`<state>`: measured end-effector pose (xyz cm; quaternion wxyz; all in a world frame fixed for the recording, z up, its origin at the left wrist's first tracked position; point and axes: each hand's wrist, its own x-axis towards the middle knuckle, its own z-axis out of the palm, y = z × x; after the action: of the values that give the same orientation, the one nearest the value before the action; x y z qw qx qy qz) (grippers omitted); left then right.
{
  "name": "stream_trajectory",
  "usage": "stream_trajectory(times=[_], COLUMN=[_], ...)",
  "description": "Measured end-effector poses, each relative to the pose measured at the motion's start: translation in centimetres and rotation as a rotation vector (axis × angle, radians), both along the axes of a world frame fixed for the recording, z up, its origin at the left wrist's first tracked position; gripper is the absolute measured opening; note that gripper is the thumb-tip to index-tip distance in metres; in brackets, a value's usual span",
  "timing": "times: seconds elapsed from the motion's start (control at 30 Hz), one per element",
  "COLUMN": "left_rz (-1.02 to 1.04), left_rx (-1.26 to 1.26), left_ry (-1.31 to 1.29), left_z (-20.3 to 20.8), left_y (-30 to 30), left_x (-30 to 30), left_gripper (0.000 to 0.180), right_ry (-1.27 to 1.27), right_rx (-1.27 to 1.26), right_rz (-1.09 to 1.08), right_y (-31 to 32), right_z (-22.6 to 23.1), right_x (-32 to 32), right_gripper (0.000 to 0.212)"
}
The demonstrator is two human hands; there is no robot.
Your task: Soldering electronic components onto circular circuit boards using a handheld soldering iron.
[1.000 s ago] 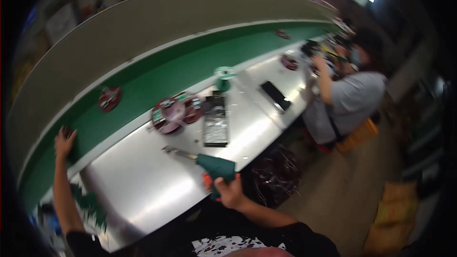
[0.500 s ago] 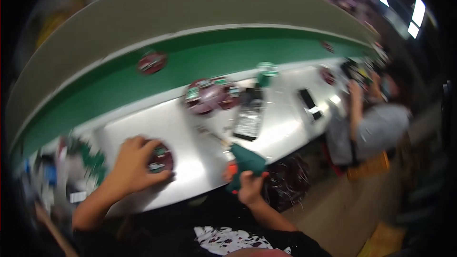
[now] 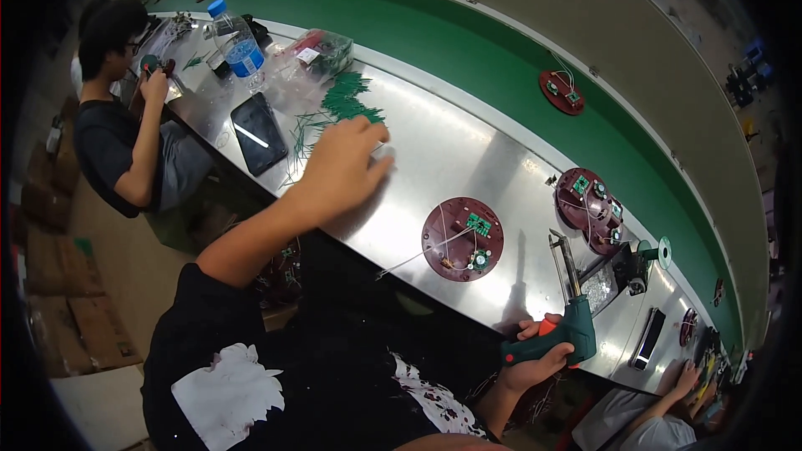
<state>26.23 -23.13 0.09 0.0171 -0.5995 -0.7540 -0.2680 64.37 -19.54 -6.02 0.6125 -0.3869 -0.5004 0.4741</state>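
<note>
My right hand [image 3: 535, 359] grips a dark green soldering gun [image 3: 576, 330] with a red trigger, its long metal tip pointing up and away over the bench. My left hand [image 3: 347, 163] hovers beside a pile of short green wires [image 3: 351, 96]; thumb and fingers are parted, with nothing visible between them. Between my hands, a round maroon disc [image 3: 443, 259] lies on the metal bench. It carries small green circuit boards [image 3: 479, 225] and thin white wires, one trailing over the near edge.
A black phone [image 3: 259, 138], a water bottle [image 3: 242, 54] and a plastic box [image 3: 322, 54] stand left. More maroon discs [image 3: 589, 209] lie right, near a solder spool [image 3: 664, 252]. Another disc [image 3: 561, 92] is on the green strip. Co-workers sit at left [image 3: 125, 117] and right [image 3: 643, 426].
The view has swung left. My left hand has come away from the maroon disc and moved to the green wires. The soldering gun remains in my right hand.
</note>
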Motion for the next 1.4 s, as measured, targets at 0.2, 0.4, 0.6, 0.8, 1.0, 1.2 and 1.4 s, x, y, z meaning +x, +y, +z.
stream_trajectory(times=[0.2,0.4,0.6,0.8,1.0,1.2,1.4], left_rz=[-0.012,-0.064,-0.278,-0.594,-0.689,-0.697,-0.687], left_rx=[0.044,-0.112,-0.156,-0.093,0.015,0.0,-0.042], left_ry=[0.035,0.116,0.405,-0.221,-0.414,-0.482,-0.525], left_z=[-1.3,-2.3,-0.9,2.1,-0.5,-1.5,-2.0], left_y=[0.6,2.1,4.4,7.6,8.1,8.3,8.2], left_x=[-2.6,-3.7,-2.9,3.3,5.4,6.0,6.1], left_gripper=[0.013,0.009,0.01,0.007,0.013,0.012,0.014], right_ry=[-0.003,0.016,0.023,-0.12,-0.302,-0.277,-0.369], right_rx=[-0.008,-0.035,-0.037,-0.031,0.058,0.026,-0.023], right_rz=[-0.019,-0.03,-0.064,-0.036,-0.023,0.142,0.194], right_y=[0.0,-0.2,0.1,-1.2,-1.7,-1.9,-2.0], right_z=[0.3,0.0,1.1,0.8,1.6,-0.2,-0.1], right_x=[-0.3,0.1,-1.2,-0.3,-2.0,-1.6,-1.1], right_gripper=[0.066,0.064,0.068,0.078,0.089,0.08,0.082])
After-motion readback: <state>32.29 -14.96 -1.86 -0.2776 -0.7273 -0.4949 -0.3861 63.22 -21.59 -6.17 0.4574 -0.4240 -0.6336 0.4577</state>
